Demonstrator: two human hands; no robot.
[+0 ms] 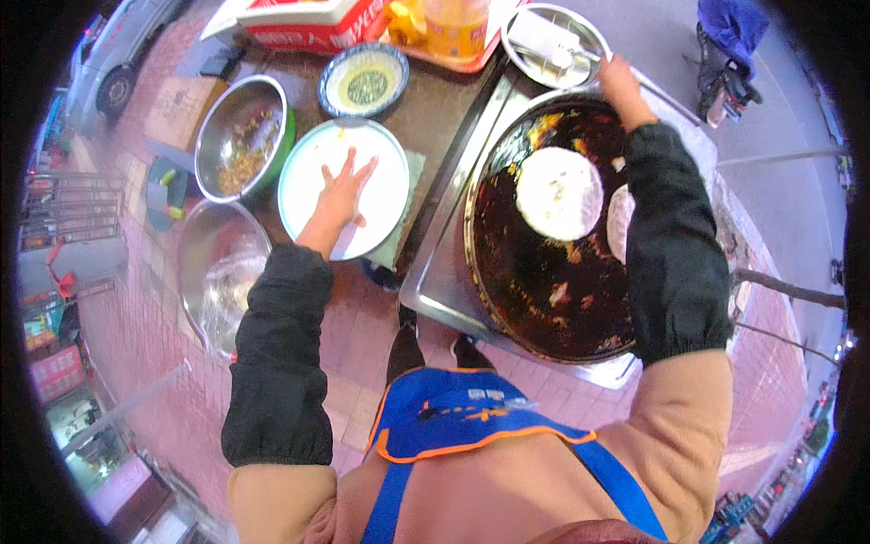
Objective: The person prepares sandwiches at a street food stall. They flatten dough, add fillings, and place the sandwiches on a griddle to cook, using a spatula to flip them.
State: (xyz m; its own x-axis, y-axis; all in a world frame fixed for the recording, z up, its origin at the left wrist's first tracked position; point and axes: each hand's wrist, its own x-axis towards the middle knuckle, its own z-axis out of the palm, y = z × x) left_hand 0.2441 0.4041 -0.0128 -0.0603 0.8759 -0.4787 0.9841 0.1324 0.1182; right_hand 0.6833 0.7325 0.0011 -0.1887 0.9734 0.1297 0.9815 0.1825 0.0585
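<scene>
My left hand point(343, 198) lies over a round white plate point(385, 204) with a thin blue-green rim, its fingers spread and nothing gripped. My right hand point(623, 89) reaches to the edge of a round steel tray point(519, 65), fingers drawn together. What they hold is too small to make out; a shiny metal utensil point(564, 57) lies close to the fingertips, beside a white rectangular piece. Below that arm is a large dark, oily griddle pan point(544, 272). One pale flat dough round point(559, 193) sits on it, and another point(620, 222) is partly hidden by my right sleeve.
A steel bowl of chopped filling point(240, 150) stands left of the plate, with a plastic-covered steel bowl point(217, 281) below it. Beyond are a patterned dish of yellowish liquid point(367, 83), a red-and-white box point(313, 23) and a tub point(453, 27). A metal counter edge point(435, 263) borders the griddle.
</scene>
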